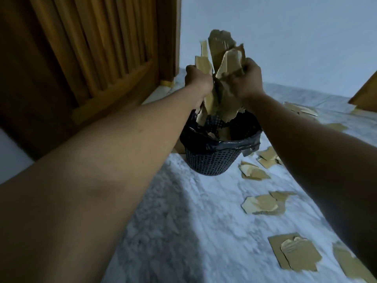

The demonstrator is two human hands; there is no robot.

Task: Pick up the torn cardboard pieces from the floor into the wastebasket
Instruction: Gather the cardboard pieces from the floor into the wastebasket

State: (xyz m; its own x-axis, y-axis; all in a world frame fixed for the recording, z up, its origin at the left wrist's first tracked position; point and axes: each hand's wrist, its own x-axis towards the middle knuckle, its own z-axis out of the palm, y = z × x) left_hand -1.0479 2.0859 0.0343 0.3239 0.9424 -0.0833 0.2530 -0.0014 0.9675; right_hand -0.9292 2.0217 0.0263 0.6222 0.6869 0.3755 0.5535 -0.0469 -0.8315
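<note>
View from the head down two bare forearms stretched out over a pale marbled floor [193,221]. A louvred wooden door [81,58] fills the upper left, and a plain white wall [285,37] runs behind. At the far right edge the corner of a wooden board [365,97] pokes into view.

A dark mesh wastebasket [212,162] stands on the floor near the door's lower corner. It is lined with a black bag [230,145] folded over the rim. A few brown scraps lie inside it.

Loose cardboard pieces [262,204] are scattered on the floor to the right of the basket. Some lie just beside it, a larger stack [297,255] is nearer the viewer, and more [302,109] lie farther back along the wall. The right forearm hides part of this scatter.

Both hands are raised directly above the basket, close together, backs toward the viewer. Between them they hold a bundle of torn cardboard [221,48] upright. The left hand [199,82] has its grip curled round the bundle's left side. The right hand [245,80] has its grip closed tight on the right side. Ragged ends stick up above the fists, and the lower ends hang down to the basket's mouth.
</note>
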